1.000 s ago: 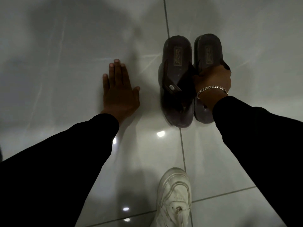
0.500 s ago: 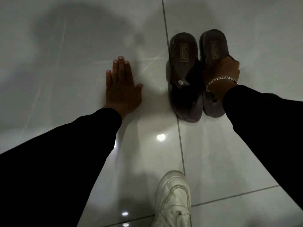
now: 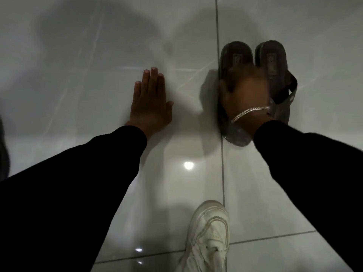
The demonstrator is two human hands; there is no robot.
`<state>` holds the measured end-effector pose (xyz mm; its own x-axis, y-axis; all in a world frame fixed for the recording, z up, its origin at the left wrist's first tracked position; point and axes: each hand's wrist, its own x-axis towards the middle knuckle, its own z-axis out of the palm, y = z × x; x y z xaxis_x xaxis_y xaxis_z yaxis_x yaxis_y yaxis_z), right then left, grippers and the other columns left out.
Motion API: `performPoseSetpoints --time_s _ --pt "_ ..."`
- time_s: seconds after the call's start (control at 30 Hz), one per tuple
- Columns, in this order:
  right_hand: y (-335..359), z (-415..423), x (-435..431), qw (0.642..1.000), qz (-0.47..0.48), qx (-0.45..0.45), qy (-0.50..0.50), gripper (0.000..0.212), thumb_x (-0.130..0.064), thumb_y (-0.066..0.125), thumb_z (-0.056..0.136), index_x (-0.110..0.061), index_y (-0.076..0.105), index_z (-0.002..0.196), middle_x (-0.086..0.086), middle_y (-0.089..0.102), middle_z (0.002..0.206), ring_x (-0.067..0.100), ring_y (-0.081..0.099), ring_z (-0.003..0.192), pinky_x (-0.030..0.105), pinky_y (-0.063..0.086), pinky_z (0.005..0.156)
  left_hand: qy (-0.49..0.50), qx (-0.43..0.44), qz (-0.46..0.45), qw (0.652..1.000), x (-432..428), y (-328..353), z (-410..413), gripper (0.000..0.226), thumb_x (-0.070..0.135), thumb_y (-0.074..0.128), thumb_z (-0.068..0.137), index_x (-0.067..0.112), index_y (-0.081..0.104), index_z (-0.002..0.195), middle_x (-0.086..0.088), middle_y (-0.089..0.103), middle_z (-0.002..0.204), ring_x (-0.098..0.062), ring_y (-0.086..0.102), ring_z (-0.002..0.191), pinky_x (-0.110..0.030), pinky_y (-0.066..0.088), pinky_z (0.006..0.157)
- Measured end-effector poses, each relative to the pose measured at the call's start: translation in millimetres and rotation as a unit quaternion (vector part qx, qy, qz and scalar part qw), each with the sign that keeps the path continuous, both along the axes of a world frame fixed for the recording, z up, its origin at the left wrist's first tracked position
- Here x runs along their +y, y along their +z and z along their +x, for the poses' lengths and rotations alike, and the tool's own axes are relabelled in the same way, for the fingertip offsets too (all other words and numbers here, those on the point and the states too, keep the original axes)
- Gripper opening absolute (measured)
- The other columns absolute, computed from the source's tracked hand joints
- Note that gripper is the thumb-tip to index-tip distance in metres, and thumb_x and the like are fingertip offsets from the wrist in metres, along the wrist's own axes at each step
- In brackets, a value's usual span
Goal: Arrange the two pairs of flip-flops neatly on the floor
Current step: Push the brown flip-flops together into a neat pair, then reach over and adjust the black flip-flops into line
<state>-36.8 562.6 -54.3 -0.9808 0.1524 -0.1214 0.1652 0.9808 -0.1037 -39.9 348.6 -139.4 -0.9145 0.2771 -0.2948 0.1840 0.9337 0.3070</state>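
Fingers (image 3: 228, 85) of right hand (image 3: 245, 99): blurred, spread over the left flip-flop (image 3: 235, 55); grasp cannot be told
Left hand (image 3: 150, 107): flattened on floor (image 3: 78, 75), judged a brace
Right flip-flop (image 3: 272, 55): laid touching its mate, heels aligned for neatness

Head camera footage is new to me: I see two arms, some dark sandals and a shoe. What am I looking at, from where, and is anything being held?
There is no machine here. A person wears a wide-angle camera on the head, looking down, so the two black sleeves are their own arms. The left hand lies flat, fingers together, on the glossy tiled floor, holding nothing. The right hand, with a chain bracelet at the wrist, rests over a pair of dark flip-flops lying side by side, heels away from the camera. That hand is blurred, so I cannot tell whether it grips a sandal or only presses on it. The white sneaker at the bottom is on the person's own foot. Only one pair of flip-flops is in view.
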Motion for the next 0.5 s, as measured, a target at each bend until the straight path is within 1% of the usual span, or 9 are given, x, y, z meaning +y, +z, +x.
performPoseSetpoints --time_s 0.03,0.1,0.2,0.3,0.4,0.5 --pt "-2.3 4.2 -20.1 0.998 -0.036 -0.022 0.043 0.041 -0.038 0.049 0.087 -0.012 0.059 0.117 0.017 0.061 0.120 0.038 0.052 0.112 0.045 0.044 0.093 0.010 -0.009 0.006 1.000 -8.2 4.9 3.3 0.074 0.031 0.046 0.094 0.005 0.009 0.153 -0.014 0.000 0.164 -0.032 -0.002 0.152 -0.047 0.005 0.124" --pt "-10.2 16.1 -60.9 0.988 -0.085 -0.085 0.095 0.051 -0.034 0.057 0.085 -0.012 0.051 0.130 0.016 0.054 0.133 0.037 0.047 0.120 0.045 0.044 0.097 0.028 -0.024 0.016 0.999 -28.2 15.8 11.0 0.071 0.024 0.049 0.092 0.007 0.016 0.153 -0.014 0.006 0.164 -0.031 0.003 0.152 -0.046 0.008 0.124" --pt "-22.6 32.6 -113.5 0.976 -0.109 -0.142 0.120 0.066 -0.036 0.063 0.083 -0.015 0.039 0.140 0.013 0.034 0.151 0.035 0.035 0.134 0.049 0.041 0.101 0.021 -0.015 0.004 1.000 -67.7 39.7 21.9 0.068 0.016 0.048 0.084 0.003 0.030 0.148 -0.018 0.024 0.160 -0.032 0.019 0.149 -0.044 0.018 0.122" --pt "-30.8 42.0 -166.8 0.966 -0.113 -0.180 0.148 0.072 -0.036 0.065 0.081 -0.017 0.032 0.143 0.014 0.021 0.157 0.034 0.023 0.142 0.054 0.039 0.103 0.085 0.028 0.028 0.996 -125.6 62.8 29.3 0.060 0.006 0.052 0.075 -0.005 0.048 0.134 -0.027 0.043 0.145 -0.040 0.038 0.137 -0.045 0.032 0.116" --pt "-35.6 47.7 -215.9 0.956 -0.113 -0.212 0.169 0.073 -0.038 0.063 0.084 -0.020 0.028 0.146 0.011 0.012 0.160 0.033 0.015 0.145 0.055 0.039 0.102 0.134 0.048 0.001 0.990 -192.3 74.8 33.4 0.056 0.002 0.053 0.074 -0.009 0.052 0.128 -0.032 0.052 0.133 -0.044 0.047 0.126 -0.045 0.038 0.109" --pt "-35.7 46.7 -262.6 0.951 -0.121 -0.222 0.179 0.071 -0.038 0.061 0.086 -0.021 0.026 0.146 0.009 0.007 0.161 0.034 0.011 0.146 0.056 0.041 0.100 0.165 0.058 -0.039 0.984 -257.3 81.4 39.0 0.054 0.007 0.049 0.072 -0.007 0.054 0.124 -0.031 0.056 0.123 -0.045 0.051 0.116 -0.046 0.040 0.104"
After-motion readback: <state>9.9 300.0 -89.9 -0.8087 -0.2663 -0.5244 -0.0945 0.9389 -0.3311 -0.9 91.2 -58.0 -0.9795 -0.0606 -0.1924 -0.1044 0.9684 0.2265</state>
